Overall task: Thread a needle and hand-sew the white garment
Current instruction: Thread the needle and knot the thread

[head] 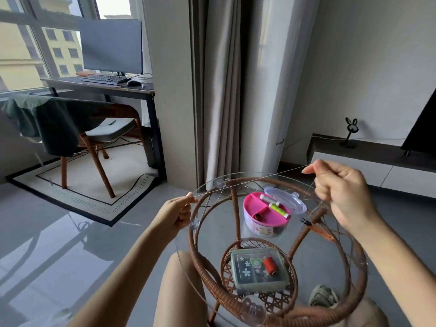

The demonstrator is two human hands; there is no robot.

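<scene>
A pale thread [250,181] stretches taut between the two grips. The left hand [178,212] pinches one end and the right hand [342,192] pinches the other. Below the grips, an open pink sewing box [256,208] sits on the glass worktop [217,218].
</scene>
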